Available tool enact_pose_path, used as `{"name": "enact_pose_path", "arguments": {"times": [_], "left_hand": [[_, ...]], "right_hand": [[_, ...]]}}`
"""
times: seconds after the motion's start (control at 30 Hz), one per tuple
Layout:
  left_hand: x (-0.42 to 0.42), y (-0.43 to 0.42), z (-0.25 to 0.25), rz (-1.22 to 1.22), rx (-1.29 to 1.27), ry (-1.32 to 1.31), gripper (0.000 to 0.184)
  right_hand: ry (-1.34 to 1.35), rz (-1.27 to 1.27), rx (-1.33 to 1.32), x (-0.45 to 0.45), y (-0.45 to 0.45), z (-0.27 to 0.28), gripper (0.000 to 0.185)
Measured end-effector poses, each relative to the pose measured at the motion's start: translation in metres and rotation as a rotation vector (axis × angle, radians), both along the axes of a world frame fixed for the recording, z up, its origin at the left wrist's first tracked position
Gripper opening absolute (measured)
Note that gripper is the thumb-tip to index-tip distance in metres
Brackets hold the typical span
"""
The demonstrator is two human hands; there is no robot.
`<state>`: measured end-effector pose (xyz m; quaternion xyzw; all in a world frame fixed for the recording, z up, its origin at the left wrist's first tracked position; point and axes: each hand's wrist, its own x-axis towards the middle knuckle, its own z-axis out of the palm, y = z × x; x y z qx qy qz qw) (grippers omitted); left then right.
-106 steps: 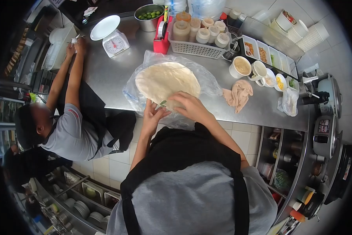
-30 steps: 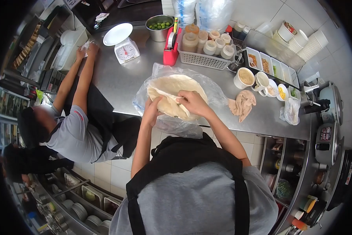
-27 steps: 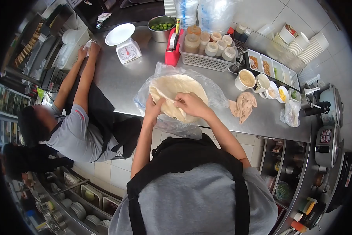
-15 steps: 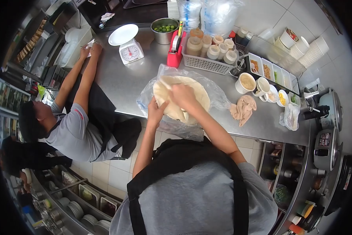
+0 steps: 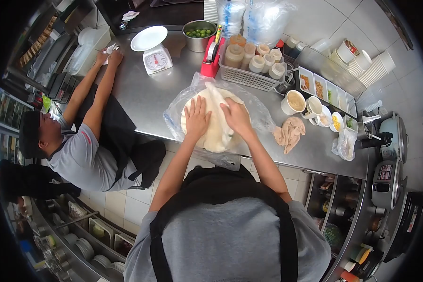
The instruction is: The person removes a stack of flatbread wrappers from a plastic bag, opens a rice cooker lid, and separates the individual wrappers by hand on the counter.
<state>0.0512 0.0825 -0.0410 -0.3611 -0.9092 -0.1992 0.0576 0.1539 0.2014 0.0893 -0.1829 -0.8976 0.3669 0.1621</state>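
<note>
A round stack of thin pale wrappers (image 5: 206,140) lies on a clear plastic bag (image 5: 176,110) on the steel counter. A folded strip of the top wrapper (image 5: 215,101) stands up across the middle of the stack. My left hand (image 5: 197,116) rests flat on the left part of the stack, fingers spread. On the right side, my right hand (image 5: 237,116) is closed on the lifted wrapper, with its thumb toward the fold. Part of what its fingers grip is hidden under the hand.
A kitchen scale (image 5: 156,60), a pot of green limes (image 5: 199,36), a red tape dispenser (image 5: 211,58) and a basket of sauce bottles (image 5: 249,77) line the back. Rightward are a crumpled cloth (image 5: 290,133) and topping containers (image 5: 320,89). A co-worker (image 5: 86,150) stands at left, hands on paper.
My left hand has moved from the stack's left edge up onto its top and flattened. My right hand has shifted right, and the wrapper is now folded up along the middle.
</note>
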Motion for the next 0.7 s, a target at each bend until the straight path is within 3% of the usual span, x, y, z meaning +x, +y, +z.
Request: {"name": "enact_pose_path", "arguments": {"times": [0.23, 0.37, 0.57, 0.7], "left_hand": [[0.002, 0.001, -0.002, 0.025, -0.028, 0.063, 0.058], [0.002, 0.001, -0.002, 0.026, -0.028, 0.062, 0.058], [0.003, 0.002, -0.004, 0.038, -0.031, 0.090, 0.059], [0.003, 0.003, -0.008, 0.045, -0.022, 0.098, 0.059]], "right_hand": [[0.017, -0.136, 0.180, 0.041, 0.054, 0.056, 0.021], [0.164, -0.178, 0.253, 0.067, 0.071, 0.078, 0.018], [0.258, -0.273, 0.223, 0.115, 0.091, 0.123, 0.019], [0.493, -0.209, -0.062, 0.137, 0.094, 0.159, 0.014]]}}
